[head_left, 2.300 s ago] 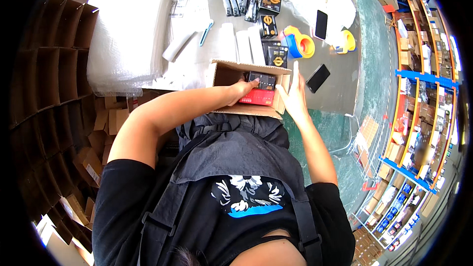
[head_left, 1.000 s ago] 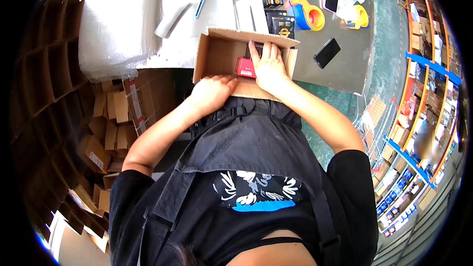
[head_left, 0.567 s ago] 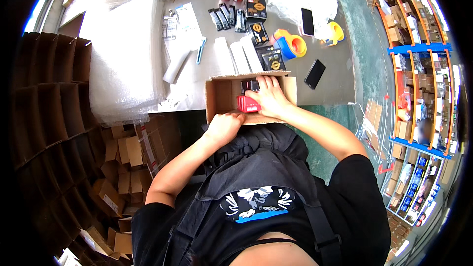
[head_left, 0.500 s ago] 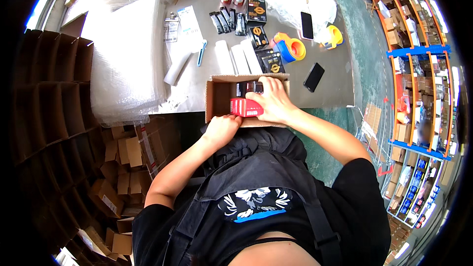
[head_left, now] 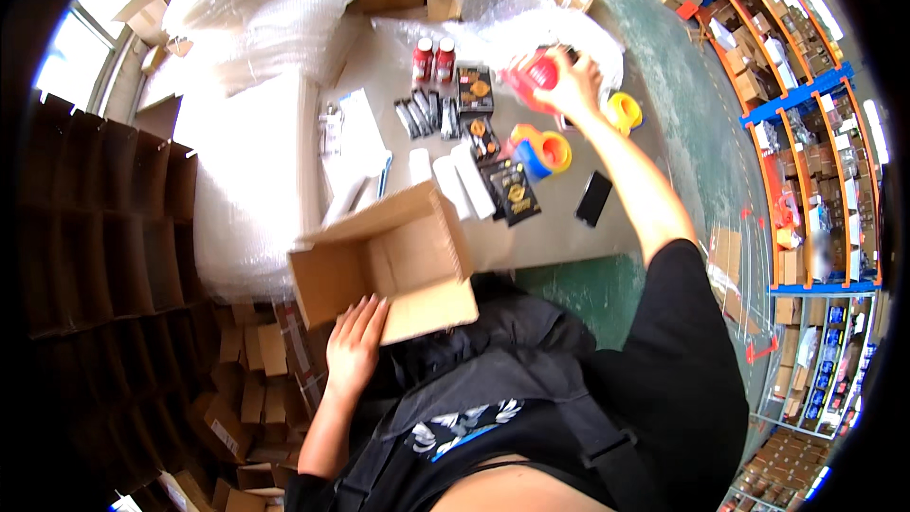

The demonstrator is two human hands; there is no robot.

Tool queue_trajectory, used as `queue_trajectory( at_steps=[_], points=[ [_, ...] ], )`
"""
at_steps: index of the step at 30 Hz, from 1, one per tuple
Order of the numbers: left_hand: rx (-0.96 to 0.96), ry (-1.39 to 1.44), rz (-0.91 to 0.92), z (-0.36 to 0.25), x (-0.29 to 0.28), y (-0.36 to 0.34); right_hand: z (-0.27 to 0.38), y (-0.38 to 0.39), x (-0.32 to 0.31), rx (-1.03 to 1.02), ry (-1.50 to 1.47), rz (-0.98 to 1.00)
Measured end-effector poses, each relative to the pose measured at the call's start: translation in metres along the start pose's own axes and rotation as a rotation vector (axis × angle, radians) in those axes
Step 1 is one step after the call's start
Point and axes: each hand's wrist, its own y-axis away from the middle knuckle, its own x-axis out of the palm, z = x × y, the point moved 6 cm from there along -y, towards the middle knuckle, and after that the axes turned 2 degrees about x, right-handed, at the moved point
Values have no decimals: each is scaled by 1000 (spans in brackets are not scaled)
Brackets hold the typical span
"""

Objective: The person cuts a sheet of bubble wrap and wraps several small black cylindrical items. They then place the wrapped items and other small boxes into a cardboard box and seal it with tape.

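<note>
My left hand grips the near side of an open brown cardboard box, its fingers laid over the cardboard. The box sits tilted at the table's front edge, and its visible inside is bare cardboard. Far out to the right, my right hand is closed on a red box, above a sheet of clear plastic wrap. A dark item shows by its fingertips, too small to make out. Nearby on the table are black boxes, black sachets, two red bottles and white rolls.
Tape rolls in a yellow and blue group and a yellow roll lie to the right, near a black phone. Bubble wrap is stacked at left. A blue cutter lies behind the box. Shelves stand far right.
My right hand has lifted the red box out of the cardboard box and carried it forward and right. The cardboard box has shifted left and tilted, with my left hand on its near side.
</note>
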Motion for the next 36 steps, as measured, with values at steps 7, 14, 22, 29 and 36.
queue_trajectory(
  at_steps=[7,14,22,29,36],
  points=[
    [-268,16,-220,-45,-32,17,-18,-29,180,-218,400,371],
    [-284,154,-455,-125,-5,-76,-87,49,125,-207,-477,524],
    [-104,-223,-747,-280,20,-203,-332,340,-38,-95,-708,278],
    [291,-166,-597,-557,57,-387,-581,314,-131,141,-849,151],
    [207,-66,-614,-659,136,-527,-777,205,-106,-85,-615,534]
  ],
)
